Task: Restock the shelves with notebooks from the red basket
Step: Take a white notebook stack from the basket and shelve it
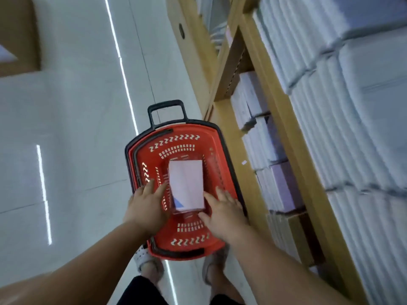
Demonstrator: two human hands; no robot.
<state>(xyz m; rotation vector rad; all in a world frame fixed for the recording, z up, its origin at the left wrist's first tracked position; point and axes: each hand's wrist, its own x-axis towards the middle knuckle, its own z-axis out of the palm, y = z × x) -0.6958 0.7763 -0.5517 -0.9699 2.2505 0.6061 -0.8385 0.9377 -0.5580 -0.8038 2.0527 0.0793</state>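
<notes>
A red basket (154,150) with a black rim and handle stands on the floor in front of me. Inside it lies a small stack of notebooks (186,183) with white covers and a blue corner mark. My left hand (146,205) is spread open at the stack's left edge, fingers apart. My right hand (222,211) is at the stack's right and near edge, fingers spread, thumb by the bottom corner. Neither hand has closed on the stack. Wooden shelves (279,119) on the right hold rows of white notebooks.
The pale tiled floor (77,128) stretches to the left of the basket. My feet in sandals (149,263) stand just behind the basket. A lower shelf compartment (308,236) near my right arm looks partly unfilled. A wooden fixture (19,34) sits at the top left.
</notes>
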